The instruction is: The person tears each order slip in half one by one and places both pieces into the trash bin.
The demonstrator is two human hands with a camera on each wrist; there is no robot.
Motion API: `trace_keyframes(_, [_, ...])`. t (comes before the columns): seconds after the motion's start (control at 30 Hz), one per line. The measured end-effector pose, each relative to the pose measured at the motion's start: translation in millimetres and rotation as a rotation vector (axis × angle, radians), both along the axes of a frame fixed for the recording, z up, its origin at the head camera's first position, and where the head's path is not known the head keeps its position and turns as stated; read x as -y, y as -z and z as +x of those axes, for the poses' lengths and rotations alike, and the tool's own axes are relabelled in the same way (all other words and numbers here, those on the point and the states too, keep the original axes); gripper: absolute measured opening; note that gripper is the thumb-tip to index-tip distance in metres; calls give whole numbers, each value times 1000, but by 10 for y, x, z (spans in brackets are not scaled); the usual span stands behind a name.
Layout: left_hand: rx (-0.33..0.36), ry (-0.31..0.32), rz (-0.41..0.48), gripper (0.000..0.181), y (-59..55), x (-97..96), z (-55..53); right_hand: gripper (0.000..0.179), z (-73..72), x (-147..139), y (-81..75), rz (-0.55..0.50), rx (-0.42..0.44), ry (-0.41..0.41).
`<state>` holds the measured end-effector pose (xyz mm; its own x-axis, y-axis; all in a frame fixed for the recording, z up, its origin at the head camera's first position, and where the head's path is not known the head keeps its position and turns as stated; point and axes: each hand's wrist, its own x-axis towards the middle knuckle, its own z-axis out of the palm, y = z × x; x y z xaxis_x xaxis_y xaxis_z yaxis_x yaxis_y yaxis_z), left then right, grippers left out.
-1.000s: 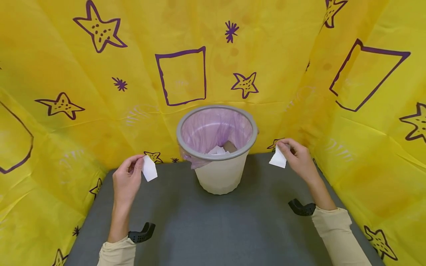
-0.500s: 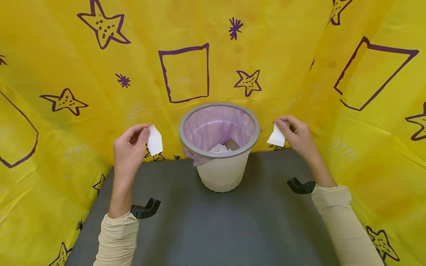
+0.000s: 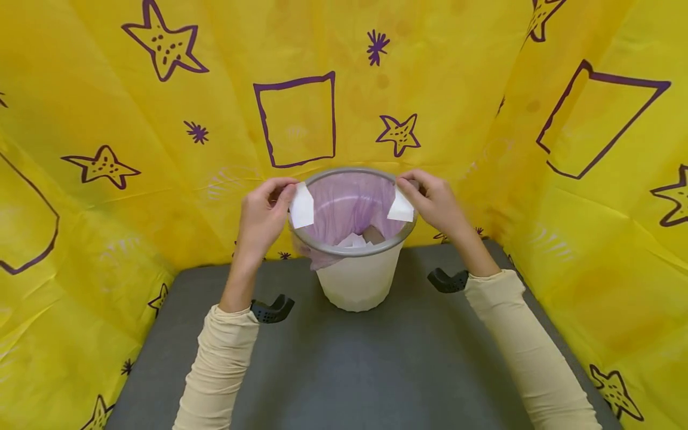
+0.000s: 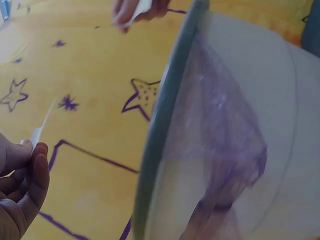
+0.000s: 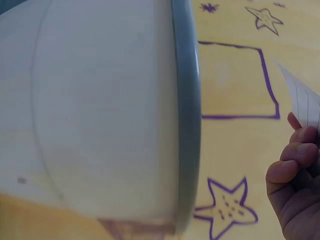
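My left hand (image 3: 264, 216) pinches a small white piece of paper (image 3: 302, 206) between thumb and fingers, over the left side of the bin's grey rim. On the other side my right hand (image 3: 431, 200) pinches a second torn piece of paper (image 3: 401, 206); faint lines show on this paper (image 5: 306, 102) in the right wrist view. Between the hands stands a white waste bin (image 3: 356, 283) lined with a thin purple bag (image 3: 344, 200). Inside it lie white paper scraps (image 3: 353, 240) and a brownish piece (image 3: 373, 235). Both hands stay above the rim level in the wrist views.
The bin stands at the back of a grey tabletop (image 3: 355, 370). Yellow cloth (image 3: 226, 71) with purple drawings walls in the back and both sides. Part of the bag (image 4: 225, 120) hangs over the bin's outside. A black wrist mount (image 3: 273, 309) juts from the left wrist.
Both hands have come inward to the bin, each with its paper, which now overlaps the rim in the head view. The left hand also rose earlier. The bin has stayed in place.
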<state>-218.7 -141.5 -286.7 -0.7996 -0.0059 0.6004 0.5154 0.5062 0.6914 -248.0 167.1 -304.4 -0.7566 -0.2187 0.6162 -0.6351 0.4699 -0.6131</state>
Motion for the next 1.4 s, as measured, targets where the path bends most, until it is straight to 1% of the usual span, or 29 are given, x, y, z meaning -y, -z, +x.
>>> trace_keyframes(0.1, [13,43,-20,22,30,-152,-53,17,-52,153,-15,14,-16,-58])
trace_keyframes(0.17, [18,60,-25,20,57,-220,-69,16,-64,220,-4,16,-16,-80])
trace_keyframes(0.27, [21,73,-35,19,86,-290,-82,14,-64,288,10,29,-20,-83])
trace_keyframes(0.4, [32,94,-56,19,96,-367,-122,14,-86,366,21,63,-32,-79])
trace_keyframes(0.47, [58,118,-113,22,102,-408,-159,16,-109,415,24,106,-33,-66])
trace_keyframes(0.53, [88,137,-198,28,124,-446,-198,20,-129,465,32,160,-17,-50])
trace_keyframes(0.63, [110,148,-313,38,177,-479,-229,27,-145,519,65,217,12,-32])
trace_keyframes(0.7, [106,135,-343,43,207,-486,-236,31,-145,534,88,222,18,-29])
trace_keyframes(0.77, [99,125,-342,45,213,-484,-235,32,-139,539,99,215,2,-30])
trace_keyframes(0.93, [98,91,-360,52,161,-462,-233,32,-114,538,53,249,-60,26])
trace_keyframes(1.03, [100,78,-388,59,131,-415,-240,34,-94,522,4,288,-87,61])
trace_keyframes(1.1, [90,51,-427,65,128,-343,-258,37,-80,483,-27,311,-94,80])
trace_keyframes(1.2, [92,-18,-469,73,158,-169,-278,42,-63,373,-32,335,-81,117])
trace_keyframes(1.3, [128,-94,-497,76,234,17,-287,48,-72,223,49,361,-23,155])
trace_keyframes(1.4, [176,-118,-514,78,331,120,-293,52,-126,96,172,395,35,188])
